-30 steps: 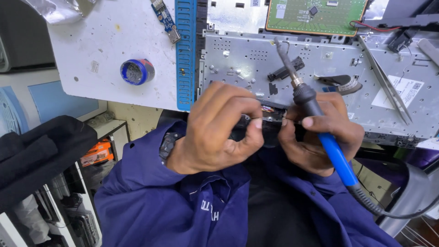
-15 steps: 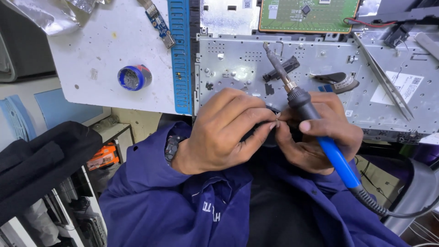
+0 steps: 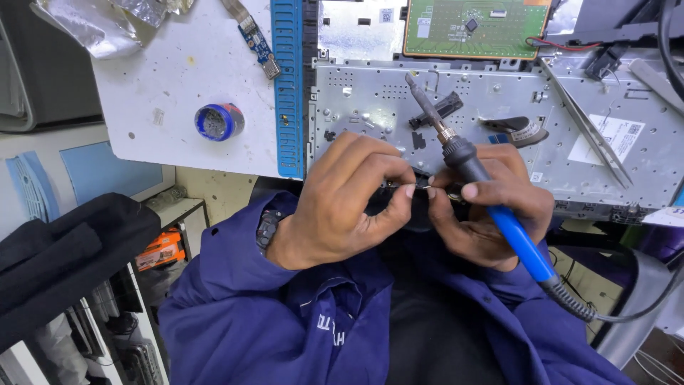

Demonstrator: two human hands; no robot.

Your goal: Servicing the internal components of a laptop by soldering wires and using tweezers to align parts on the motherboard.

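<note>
Fingers of the left hand (image 3: 342, 203) curl inward, thumb and forefinger pinched tight on a small dark part (image 3: 422, 185) held at the near edge of the bench, just above the person's lap. The right hand (image 3: 484, 207) meets it from the other side: its fingertips (image 3: 436, 194) close on the same part, so the two hands touch across it. What the part is cannot be told, since the fingers hide most of it; it seems to be a small metal-edged piece.

The right hand also clasps a soldering iron (image 3: 491, 207), its blue handle lying across the palm and running down toward the wrist, its cord trailing off to the right. The black grip sits between thumb and fingers, and the metal tip (image 3: 422, 96) points up and away over the silver metal chassis (image 3: 370, 100), clear of the part.

Beyond the hands, a green circuit board (image 3: 474, 28) lies at the far edge of the chassis, and tweezers (image 3: 588, 128) rest on it to the right. A blue ribbed strip (image 3: 287, 93) borders a white board bearing a small blue tin (image 3: 219, 121).
</note>
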